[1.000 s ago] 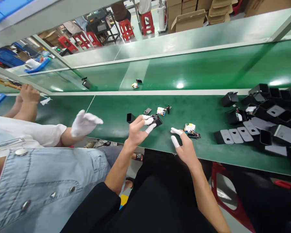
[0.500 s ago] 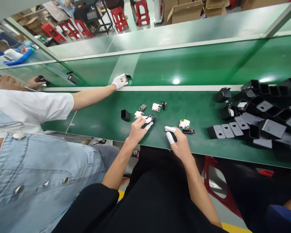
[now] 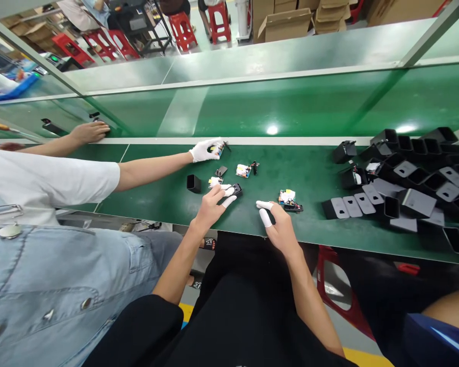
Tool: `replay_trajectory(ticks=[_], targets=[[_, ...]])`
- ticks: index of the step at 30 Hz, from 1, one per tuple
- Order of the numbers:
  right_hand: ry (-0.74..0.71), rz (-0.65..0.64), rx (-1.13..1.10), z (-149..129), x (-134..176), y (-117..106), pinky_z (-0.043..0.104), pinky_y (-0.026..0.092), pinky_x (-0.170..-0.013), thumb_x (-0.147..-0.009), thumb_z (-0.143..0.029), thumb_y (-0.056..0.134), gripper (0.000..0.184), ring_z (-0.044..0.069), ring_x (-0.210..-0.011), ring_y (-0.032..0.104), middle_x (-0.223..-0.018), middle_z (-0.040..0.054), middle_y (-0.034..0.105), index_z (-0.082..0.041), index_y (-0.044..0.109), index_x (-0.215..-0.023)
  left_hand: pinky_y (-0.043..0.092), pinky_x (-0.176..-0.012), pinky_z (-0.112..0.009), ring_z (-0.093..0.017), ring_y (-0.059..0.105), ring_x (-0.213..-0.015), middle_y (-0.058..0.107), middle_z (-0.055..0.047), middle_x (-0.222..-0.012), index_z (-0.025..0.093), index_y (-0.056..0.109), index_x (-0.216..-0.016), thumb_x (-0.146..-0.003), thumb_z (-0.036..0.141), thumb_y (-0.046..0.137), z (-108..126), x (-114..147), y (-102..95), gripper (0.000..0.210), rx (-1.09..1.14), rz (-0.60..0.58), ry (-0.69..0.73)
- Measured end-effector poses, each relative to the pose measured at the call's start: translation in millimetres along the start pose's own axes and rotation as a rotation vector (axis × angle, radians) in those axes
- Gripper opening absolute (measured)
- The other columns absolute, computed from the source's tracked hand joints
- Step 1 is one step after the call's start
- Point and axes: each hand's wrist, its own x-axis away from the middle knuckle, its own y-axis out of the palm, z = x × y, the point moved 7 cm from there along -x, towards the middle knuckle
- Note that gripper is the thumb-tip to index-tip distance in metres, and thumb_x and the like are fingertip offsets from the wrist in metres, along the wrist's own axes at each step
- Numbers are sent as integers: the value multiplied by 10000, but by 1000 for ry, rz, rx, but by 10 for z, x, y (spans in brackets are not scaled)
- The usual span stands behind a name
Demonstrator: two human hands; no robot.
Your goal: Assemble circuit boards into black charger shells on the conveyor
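Note:
White finger cots cover the fingertips of both my hands. My left hand [image 3: 212,204] is closed on a small black plastic part [image 3: 237,190] above the green bench. Just beyond those fingers lies a circuit board assembly [image 3: 214,182], partly covered by them, with a dark flat piece [image 3: 221,171] behind it. Over the bench edge, my right hand [image 3: 277,221] is held with its thumb and fingers apart and nothing between them. To its right is another circuit board [image 3: 286,197] with a black end piece [image 3: 293,208]. A third board [image 3: 243,171] lies farther back.
At left, a co-worker's white-gloved hand [image 3: 206,151] holds a board over the bench. A black housing [image 3: 193,183] stands left of my left hand. Many black housings [image 3: 416,176] crowd the right side, some with grey ends. A red stool [image 3: 325,275] is below the bench.
The co-worker's gloved hand has brought a board from the back strip toward me and to the right. My own hands keep nearly the same pose. The view has shifted slightly.

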Motion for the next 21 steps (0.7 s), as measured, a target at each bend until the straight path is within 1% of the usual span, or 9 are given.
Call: replay_trajectory(ticks=[2, 4, 8, 10, 12, 14, 17, 19, 21], targets=[[0, 3, 1, 3, 1, 3, 516, 608, -1103, -1160, -438, 540, 329, 293, -1226, 762, -1301, 98, 812, -294, 761, -1356, 665, -860, -324, -175, 765, -889, 723, -33, -926, 213, 745, -906, -1044, 334, 771, 4, -21, -12, 186, -5, 0, 27], [1, 8, -3, 8, 3, 4, 516, 605, -1108, -1161, -436, 541, 328, 292, -1232, 760, -1304, 98, 811, -294, 762, -1357, 655, -810, -307, -160, 743, -831, 694, -18, -878, 213, 734, -893, -1045, 312, 767, 37, -52, -46, 185, -12, 19, 43], [14, 14, -27, 26, 6, -5, 509, 601, -1110, -1159, -424, 552, 314, 283, -1232, 758, -1302, 87, 812, -299, 765, -1352, 668, -932, -368, -203, 776, -995, 741, -52, -978, 230, 772, -1018, -1034, 291, 777, 138, -98, -138, 63, 7, 86, 15], [25, 23, -45, 36, 5, -16, 505, 597, -1118, -1160, -421, 553, 309, 276, -1230, 758, -1298, 79, 814, -303, 769, -1347, 669, -955, -380, -217, 780, -1020, 759, -63, -999, 235, 783, -988, -1021, 333, 790, 134, -88, -104, 104, 66, 63, -53], [36, 32, -57, 44, 3, -26, 503, 592, -1129, -1161, -423, 554, 309, 273, -1232, 758, -1299, 76, 817, -303, 773, -1343, 670, -883, -343, -198, 774, -930, 754, -57, -948, 233, 782, -906, -1017, 378, 786, 92, -53, -18, 182, 126, 21, -123], [41, 38, -62, 49, 1, -32, 501, 589, -1134, -1160, -428, 554, 312, 272, -1235, 759, -1299, 75, 820, -301, 778, -1337, 661, -819, -311, -177, 760, -851, 743, -47, -899, 229, 779, -857, -999, 401, 801, 35, -10, 56, 225, 162, 24, -172], [40, 37, -71, 56, -1, -31, 492, 602, -1111, -1157, -439, 553, 324, 273, -1218, 768, -1288, 79, 823, -292, 784, -1331, 674, -844, -317, -188, 783, -882, 758, -47, -896, 224, 786, -882, -955, 446, 853, -37, 38, 105, 243, 210, 107, -243], [44, 47, -77, 67, 1, -38, 491, 607, -1102, -1155, -450, 554, 332, 276, -1209, 774, -1278, 82, 826, -287, 786, -1327, 696, -881, -345, -208, 811, -977, 799, -74, -1008, 224, 787, -1020, -1021, 504, 769, -29, 63, 84, 280, 244, 202, -309], [51, 52, -82, 78, 4, -41, 494, 605, -1110, -1153, -457, 556, 337, 277, -1208, 779, -1274, 82, 830, -284, 790, -1324, 717, -934, -386, -230, 820, -1115, 816, -113, -1211, 229, 754, -1193, -1104, 554, 623, -5, 118, 36, 361, 424, 339, -465]])
